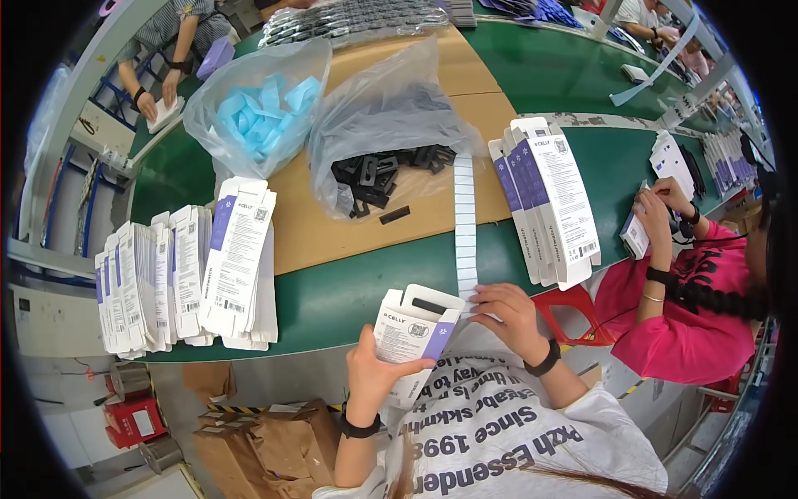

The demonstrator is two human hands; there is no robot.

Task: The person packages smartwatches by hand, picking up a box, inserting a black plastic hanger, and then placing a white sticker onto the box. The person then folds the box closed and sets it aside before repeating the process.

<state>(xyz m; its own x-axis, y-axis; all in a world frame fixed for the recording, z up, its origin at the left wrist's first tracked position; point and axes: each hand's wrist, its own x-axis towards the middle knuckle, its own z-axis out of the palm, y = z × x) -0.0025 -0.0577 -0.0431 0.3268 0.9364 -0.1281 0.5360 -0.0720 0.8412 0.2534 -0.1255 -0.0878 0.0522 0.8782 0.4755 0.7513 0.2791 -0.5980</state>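
My left hand (pixel 371 372) is wrapped round a white and purple carton (pixel 409 337), held tilted above the front edge of the table. Its top flap stands up, and a black piece (pixel 430 307) shows in the opening. Close to the carton's right side, my right hand (pixel 509 314) pinches the lower end of a strip of white labels (pixel 465 224). The strip runs down the table from a clear plastic bag (pixel 378 116) of black plastic parts (pixel 374 176). One loose black part (pixel 395 215) lies on the cardboard in front of the bag.
Rows of similar cartons (pixel 133 287) stand on the left, and a smaller group (pixel 553 200) stands right of the strip. A bag of light-blue strips (pixel 266 116) lies farther back on the cardboard sheet (pixel 307 241). A co-worker in a pink top (pixel 690 308) handles a box at right.
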